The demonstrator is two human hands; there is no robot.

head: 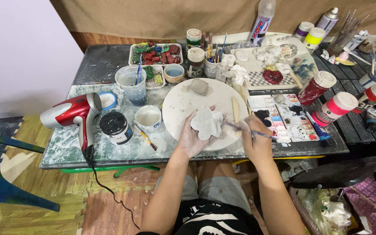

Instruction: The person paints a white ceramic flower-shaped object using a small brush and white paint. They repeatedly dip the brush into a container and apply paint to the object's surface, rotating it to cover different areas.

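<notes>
A paint-smeared desk [79, 143] is crowded with jars and brushes.
A white clay flower [206, 122] is cupped palm-up in the left hand [192, 137], fingers curled around it, over the round board [179, 104]; at its 3 o'clock, a brush [251, 131] is pinched by the right hand [257, 141].

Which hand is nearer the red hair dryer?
Left. The left hand, holding the white clay piece, is closer to the red hair dryer; the right hand, holding a brush, lies farther right.

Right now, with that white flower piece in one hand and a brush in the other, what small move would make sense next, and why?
Probably bring the brush tip a little leftward onto the white flower-shaped piece. The left hand cradles the piece above the round white board, and the right hand holds the brush with its tip pointing at the piece's edge, seemingly just short of touching it.
</notes>
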